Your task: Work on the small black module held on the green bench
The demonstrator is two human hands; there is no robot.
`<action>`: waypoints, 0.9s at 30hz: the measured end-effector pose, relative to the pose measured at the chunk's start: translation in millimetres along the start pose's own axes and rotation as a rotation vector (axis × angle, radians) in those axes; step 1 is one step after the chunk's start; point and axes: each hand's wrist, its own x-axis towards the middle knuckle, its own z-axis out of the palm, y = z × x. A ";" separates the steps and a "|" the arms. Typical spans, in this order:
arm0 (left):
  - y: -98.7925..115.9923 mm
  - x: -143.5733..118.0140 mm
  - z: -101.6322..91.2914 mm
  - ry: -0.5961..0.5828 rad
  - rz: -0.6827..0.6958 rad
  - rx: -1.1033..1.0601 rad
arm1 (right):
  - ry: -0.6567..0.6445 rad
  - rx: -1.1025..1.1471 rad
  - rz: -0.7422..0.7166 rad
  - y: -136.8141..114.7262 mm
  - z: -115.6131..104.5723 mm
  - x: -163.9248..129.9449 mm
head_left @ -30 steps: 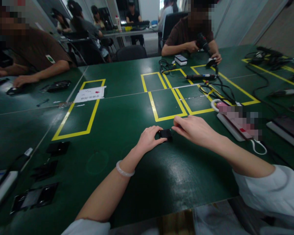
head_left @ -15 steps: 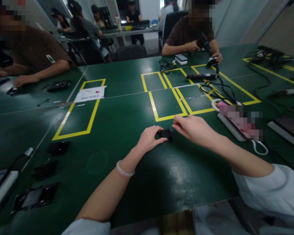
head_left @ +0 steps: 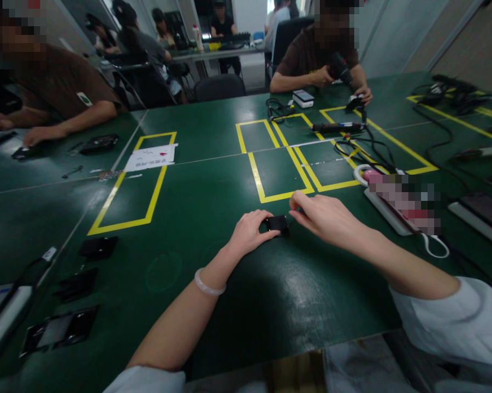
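On the green tabletop, my left hand (head_left: 252, 232) grips a small black box-shaped part (head_left: 277, 224) between thumb and fingers at its left end. My right hand (head_left: 321, 215) is closed in a pinch just to the right of that part. Something thin and dark shows between its fingertips and the part's right end, too small to name. To the left of my left arm lie a black block (head_left: 98, 248), a dark piece of unclear shape (head_left: 77, 284) and a flat, glossy black part with a grey middle (head_left: 59, 331).
Yellow tape (head_left: 286, 196) marks rectangles on the table. A white paper (head_left: 150, 157) lies at the left. A pink-and-white device (head_left: 401, 204) and tangled black cables (head_left: 371, 153) are at my right. Across the table, one person (head_left: 311, 60) holds a black power tool (head_left: 339, 68); another (head_left: 61, 87) sits left.
My right hand has shifted very slightly at the right end of the black part. My left hand keeps its grip in the same place.
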 end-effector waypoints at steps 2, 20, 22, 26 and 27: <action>0.2 0.2 -0.5 0.001 0.004 -0.003 | 0.007 0.038 -0.012 0.2 -0.3 -1.2; -0.9 -0.1 0.2 0.006 0.007 -0.012 | 0.022 0.009 0.001 1.3 2.2 -2.0; -1.2 -0.1 0.7 0.007 0.005 -0.013 | 0.013 -0.023 0.003 1.8 3.3 -1.6; -1.1 0.7 0.6 0.001 0.003 -0.012 | 0.022 -0.062 0.020 1.5 5.1 -1.0; -0.9 0.9 0.4 0.000 0.002 -0.010 | 0.028 -0.058 0.022 1.0 4.7 -1.1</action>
